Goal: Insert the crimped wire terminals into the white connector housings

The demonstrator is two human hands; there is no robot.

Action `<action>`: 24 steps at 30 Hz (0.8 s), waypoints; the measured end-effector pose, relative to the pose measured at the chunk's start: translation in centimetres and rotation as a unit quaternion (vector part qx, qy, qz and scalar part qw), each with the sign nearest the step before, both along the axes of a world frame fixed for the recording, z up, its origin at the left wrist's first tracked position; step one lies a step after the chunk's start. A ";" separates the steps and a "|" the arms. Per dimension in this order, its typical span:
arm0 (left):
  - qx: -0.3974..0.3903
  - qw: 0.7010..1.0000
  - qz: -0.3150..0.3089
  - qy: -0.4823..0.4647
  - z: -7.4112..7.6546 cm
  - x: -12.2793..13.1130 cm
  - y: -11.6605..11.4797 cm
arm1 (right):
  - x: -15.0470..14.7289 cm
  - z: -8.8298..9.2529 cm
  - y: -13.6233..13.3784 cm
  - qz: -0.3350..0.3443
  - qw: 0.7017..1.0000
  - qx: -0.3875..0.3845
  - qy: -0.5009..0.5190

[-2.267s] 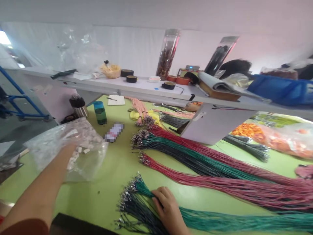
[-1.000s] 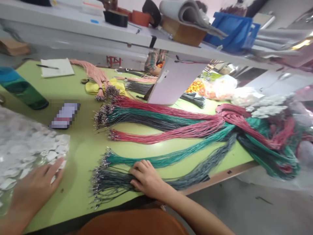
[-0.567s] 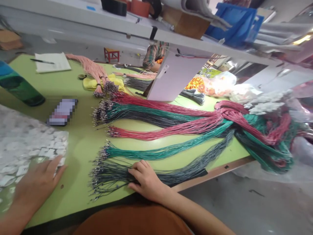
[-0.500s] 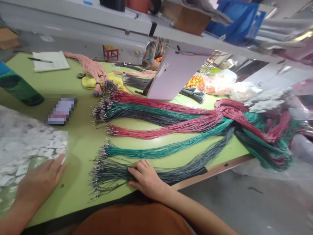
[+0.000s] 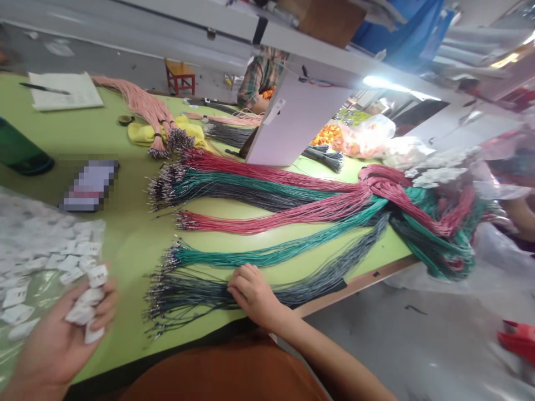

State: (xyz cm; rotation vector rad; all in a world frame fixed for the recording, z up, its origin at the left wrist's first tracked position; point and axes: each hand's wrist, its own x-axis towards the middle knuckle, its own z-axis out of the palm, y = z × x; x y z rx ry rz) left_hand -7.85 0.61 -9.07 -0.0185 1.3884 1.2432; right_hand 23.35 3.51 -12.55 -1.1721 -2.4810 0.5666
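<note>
In my left hand [image 5: 54, 334], palm up with the fingers curled, lie several small white plastic connector housings [image 5: 86, 306]. Beneath and beside that hand is a clear plastic bag [image 5: 45, 225] full of similar white pieces. My right hand [image 5: 254, 295] is closed over the bundle of black wires [image 5: 196, 289] near the table's front edge; its fingertips are partly hidden. Crimped metal tips show at the wires' left ends. Behind this bundle lie green wires [image 5: 234, 258] and red wires [image 5: 238, 223], roughly side by side.
More red, green and black wires [image 5: 267, 195] lie farther back. On the left are a phone [image 5: 90, 184], a green bottle [image 5: 23, 147] and paper [image 5: 62, 92] with a pen. A white panel [image 5: 296, 122] stands mid-table under a shelf. Another person's arm [image 5: 254, 83] shows behind it.
My left hand has turned palm up and now shows white connector housings in its fingers. My right hand has slid slightly rightward along the black wires. The view has shifted a little.
</note>
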 end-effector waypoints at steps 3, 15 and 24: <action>0.023 0.995 -0.001 -0.100 0.0 2.5 -0.1 | 0.2 0.6 -0.2 -0.006 0.999 0.007 0.038; 0.093 0.974 -0.203 0.038 -1.5 7.1 0.5 | -0.8 0.2 -1.2 -0.022 0.993 -0.077 0.081; 0.077 0.984 -0.153 0.044 -2.0 6.2 0.7 | 3.1 7.8 -1.2 0.027 0.926 -0.281 0.249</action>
